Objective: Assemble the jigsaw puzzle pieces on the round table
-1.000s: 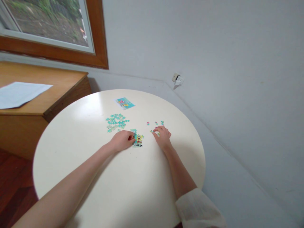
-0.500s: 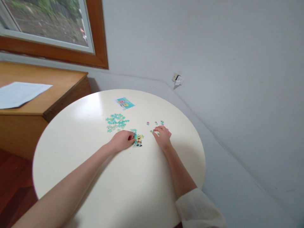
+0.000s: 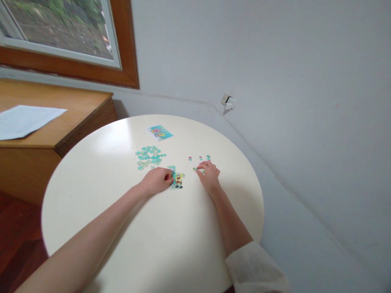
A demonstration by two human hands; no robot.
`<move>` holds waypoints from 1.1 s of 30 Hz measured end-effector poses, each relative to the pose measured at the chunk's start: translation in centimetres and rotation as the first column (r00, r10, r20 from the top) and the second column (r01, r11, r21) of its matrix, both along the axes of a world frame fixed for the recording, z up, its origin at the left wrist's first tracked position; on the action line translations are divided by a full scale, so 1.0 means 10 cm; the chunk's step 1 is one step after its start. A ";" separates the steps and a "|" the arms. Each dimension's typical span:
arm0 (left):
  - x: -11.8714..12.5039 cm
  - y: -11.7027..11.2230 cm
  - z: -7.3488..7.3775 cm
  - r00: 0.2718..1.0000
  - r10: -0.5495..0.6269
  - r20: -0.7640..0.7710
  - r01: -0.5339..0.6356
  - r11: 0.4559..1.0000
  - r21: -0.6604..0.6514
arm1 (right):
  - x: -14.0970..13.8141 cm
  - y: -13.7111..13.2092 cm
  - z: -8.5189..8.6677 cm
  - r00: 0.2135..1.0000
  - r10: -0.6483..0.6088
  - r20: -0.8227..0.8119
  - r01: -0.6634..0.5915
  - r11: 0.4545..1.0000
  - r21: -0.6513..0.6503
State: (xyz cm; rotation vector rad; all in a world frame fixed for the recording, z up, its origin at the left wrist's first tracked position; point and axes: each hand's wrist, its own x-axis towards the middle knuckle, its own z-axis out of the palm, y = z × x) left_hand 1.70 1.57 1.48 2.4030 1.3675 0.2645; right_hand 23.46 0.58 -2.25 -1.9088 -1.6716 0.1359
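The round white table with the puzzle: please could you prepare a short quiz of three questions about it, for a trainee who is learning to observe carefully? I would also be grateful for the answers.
1. True or false: the partly assembled yellow-and-teal cartoon puzzle is at the fingers of the bare left hand.
2. Where does the rectangular blue cartoon card lie?
a) on the light-wood cabinet
b) on the round white table, beyond the loose teal puzzle pieces
c) on the red-brown floor
3. Which hand has its thumb and forefinger at a small multicoloured puzzle piece?

Key: 1: true. 2: b. 3: the bare right hand.
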 end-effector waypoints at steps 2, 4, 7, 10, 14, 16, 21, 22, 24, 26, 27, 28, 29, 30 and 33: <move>0.00 0.00 0.00 1.000 0.001 0.005 -0.001 1.000 0.001 | 0.00 0.00 0.00 1.000 0.001 0.002 -0.001 1.000 -0.002; 0.00 0.00 0.00 1.000 0.002 0.008 -0.002 1.000 0.005 | 0.00 0.00 0.00 1.000 0.007 0.009 -0.007 1.000 0.000; 0.00 -0.01 0.02 1.000 0.005 0.001 -0.005 1.000 0.004 | 0.00 0.01 0.00 1.000 0.019 0.020 -0.019 1.000 0.011; 0.00 -0.01 0.02 1.000 0.005 -0.004 -0.005 1.000 -0.005 | 0.01 0.01 0.00 0.999 0.032 0.025 -0.032 0.999 0.018; 0.00 0.00 0.00 1.000 0.000 0.003 0.000 1.000 0.003 | 0.01 0.01 0.01 0.999 0.048 0.021 -0.049 0.999 0.018; 0.00 0.00 -0.01 1.000 0.003 0.007 -0.003 1.000 0.004 | 0.01 0.01 0.02 0.999 0.047 0.009 -0.047 0.999 0.016; 0.00 0.00 0.00 1.000 0.001 0.005 -0.001 1.000 0.000 | 0.00 0.02 0.03 0.998 0.053 -0.023 -0.053 0.998 0.017; 0.00 0.00 0.00 1.000 -0.002 0.004 0.002 1.000 0.001 | 0.00 0.02 0.03 0.998 0.056 -0.031 -0.055 0.998 0.018; 0.00 0.00 0.00 1.000 -0.005 0.005 0.005 1.000 0.005 | -0.01 0.02 0.04 0.997 0.060 -0.050 -0.060 0.998 0.012; 0.00 -0.01 0.01 1.000 -0.008 0.010 0.008 1.000 0.006 | -0.01 0.01 0.05 0.995 0.068 -0.073 -0.068 0.998 0.008; 0.00 -0.01 0.01 1.000 -0.008 0.011 0.008 1.000 0.005 | -0.01 0.01 0.05 0.994 0.071 -0.087 -0.071 0.997 0.010; 0.00 -0.01 0.01 1.000 -0.006 0.011 0.006 1.000 0.004 | -0.01 0.01 0.05 0.992 0.074 -0.103 -0.073 0.997 0.015; 0.00 -0.01 0.01 1.000 -0.005 0.011 0.005 1.000 0.002 | -0.02 0.00 0.05 0.990 0.077 -0.121 -0.075 0.997 0.023; 0.00 -0.01 0.01 1.000 -0.004 0.010 0.004 1.000 0.000 | -0.02 0.00 0.05 0.987 0.083 -0.140 -0.079 0.996 0.031; 0.01 -0.01 0.02 1.000 -0.005 0.007 0.005 1.000 -0.001 | -0.01 0.00 0.03 0.975 0.118 -0.186 -0.110 0.992 0.057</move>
